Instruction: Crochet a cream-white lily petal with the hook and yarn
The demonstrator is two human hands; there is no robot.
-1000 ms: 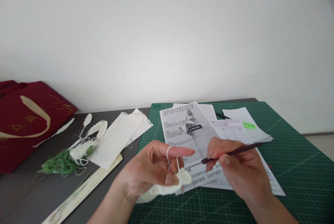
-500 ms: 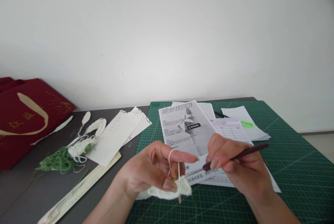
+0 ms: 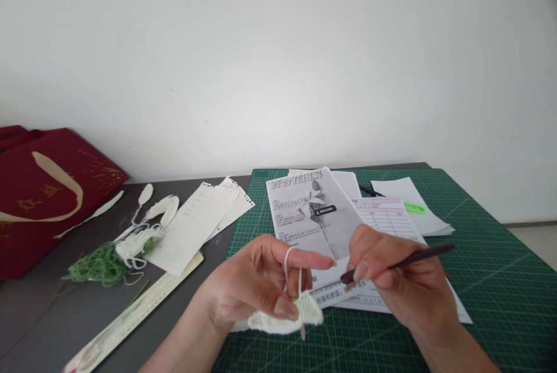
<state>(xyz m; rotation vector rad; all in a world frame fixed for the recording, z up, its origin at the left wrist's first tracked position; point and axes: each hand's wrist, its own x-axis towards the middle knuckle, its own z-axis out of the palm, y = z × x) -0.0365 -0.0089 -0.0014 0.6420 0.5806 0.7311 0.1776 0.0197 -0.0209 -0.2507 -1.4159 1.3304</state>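
A plain white wall [image 3: 278, 60] backs a dark bench [image 3: 39, 315], the right half of which lies under a green cutting mat [image 3: 491, 280]. Printed sheets spread over the mat, a grey instruction sheet [image 3: 304, 216] on top. A red bag [image 3: 43, 187], a tangle of green yarn [image 3: 93, 265] and a pale ruler [image 3: 143, 309] lie off to the left.

The left hand [image 3: 248, 289] hangs low over the mat's near edge. Its grip is closed, with the thumb pinching a white crocheted piece [image 3: 282, 321] against the middle fingers. A yarn strand [image 3: 288, 254] rises from that piece and loops over the outstretched index finger, which points right.

The right hand [image 3: 404, 286] is clenched around a dark crochet hook [image 3: 418, 257], held pencil-fashion between thumb and forefinger. The hook's long axis runs from its near end, low and to the left, up and away to the right, where the handle juts past the knuckles. That near end points at the left hand. It sits just beside the left index fingertip, above and to the right of the pinched piece, and apart from it.

So the piece lies down and to the left of the right grip, roughly along the hook's own line. The right hand carries the tool and the left holds the work. Whether any loop of yarn sits on the hook's end is too small to tell.
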